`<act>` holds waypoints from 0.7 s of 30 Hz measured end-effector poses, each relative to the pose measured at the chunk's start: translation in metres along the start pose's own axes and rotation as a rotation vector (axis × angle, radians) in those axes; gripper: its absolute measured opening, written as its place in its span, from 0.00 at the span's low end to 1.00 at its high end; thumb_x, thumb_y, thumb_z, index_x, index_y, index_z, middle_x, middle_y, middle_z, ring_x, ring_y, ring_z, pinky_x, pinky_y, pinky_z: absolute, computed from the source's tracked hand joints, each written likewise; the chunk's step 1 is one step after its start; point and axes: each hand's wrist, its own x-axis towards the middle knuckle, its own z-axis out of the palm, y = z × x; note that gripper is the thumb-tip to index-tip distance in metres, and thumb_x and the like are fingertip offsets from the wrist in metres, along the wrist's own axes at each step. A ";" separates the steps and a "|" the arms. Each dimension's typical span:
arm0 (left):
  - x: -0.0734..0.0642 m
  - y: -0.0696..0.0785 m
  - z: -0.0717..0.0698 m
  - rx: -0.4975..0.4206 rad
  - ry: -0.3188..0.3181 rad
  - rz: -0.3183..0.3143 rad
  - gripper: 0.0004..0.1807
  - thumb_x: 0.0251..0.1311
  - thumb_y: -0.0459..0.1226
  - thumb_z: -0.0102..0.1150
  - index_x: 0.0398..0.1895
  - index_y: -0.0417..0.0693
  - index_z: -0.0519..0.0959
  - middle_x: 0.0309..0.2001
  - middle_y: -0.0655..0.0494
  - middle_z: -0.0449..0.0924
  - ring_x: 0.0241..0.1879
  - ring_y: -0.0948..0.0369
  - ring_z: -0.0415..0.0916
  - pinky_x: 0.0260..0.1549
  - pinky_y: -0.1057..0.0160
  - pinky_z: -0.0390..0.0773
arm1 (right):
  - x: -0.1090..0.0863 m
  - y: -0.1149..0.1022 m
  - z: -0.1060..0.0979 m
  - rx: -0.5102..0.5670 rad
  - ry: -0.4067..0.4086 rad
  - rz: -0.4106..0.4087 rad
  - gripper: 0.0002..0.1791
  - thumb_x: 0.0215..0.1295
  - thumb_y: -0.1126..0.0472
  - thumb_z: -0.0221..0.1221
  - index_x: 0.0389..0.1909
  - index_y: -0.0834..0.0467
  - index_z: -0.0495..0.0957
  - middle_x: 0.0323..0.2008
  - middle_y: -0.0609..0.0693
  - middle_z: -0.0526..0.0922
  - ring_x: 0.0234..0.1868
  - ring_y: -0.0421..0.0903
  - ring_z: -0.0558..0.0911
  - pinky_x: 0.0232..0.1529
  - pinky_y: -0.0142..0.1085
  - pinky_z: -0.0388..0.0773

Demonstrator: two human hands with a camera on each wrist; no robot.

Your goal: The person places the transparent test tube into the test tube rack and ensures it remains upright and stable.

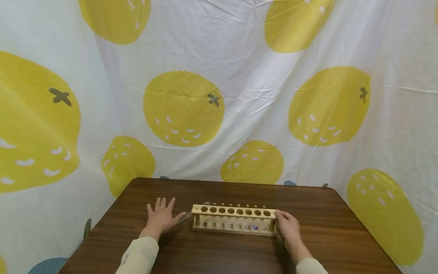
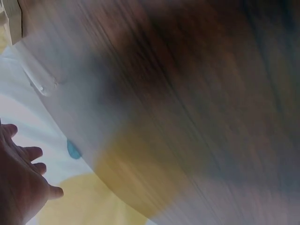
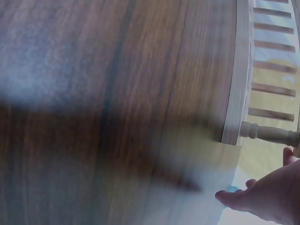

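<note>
A wooden test tube rack [image 1: 234, 210] stands upright near the middle of the table, a row of round holes in its top board and dimples in its base. My right hand [image 1: 288, 227] grips the right end of the top board between thumb and fingers. In the right wrist view, that hand [image 3: 269, 192] is beside the rack's turned post [image 3: 267, 132]. My left hand [image 1: 160, 219], fingers spread, is left of the rack. A clear glass test tube [image 2: 40, 75] lies on the table by the rack's left end; the left thumb overlaps it in the head view.
The dark wood-grain table [image 1: 239, 253] has rounded far corners. Behind it hangs a white cloth [image 1: 253, 87] printed with large yellow lemons. A row of short pegs [image 1: 238, 205] shows along the rack's back.
</note>
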 end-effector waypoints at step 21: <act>0.029 0.019 0.019 -0.041 0.004 0.023 0.25 0.65 0.51 0.62 0.58 0.45 0.80 0.67 0.29 0.63 0.71 0.31 0.49 0.62 0.25 0.45 | -0.005 0.003 0.001 -0.004 0.071 -0.003 0.26 0.74 0.54 0.54 0.52 0.76 0.78 0.56 0.70 0.76 0.57 0.61 0.73 0.58 0.48 0.67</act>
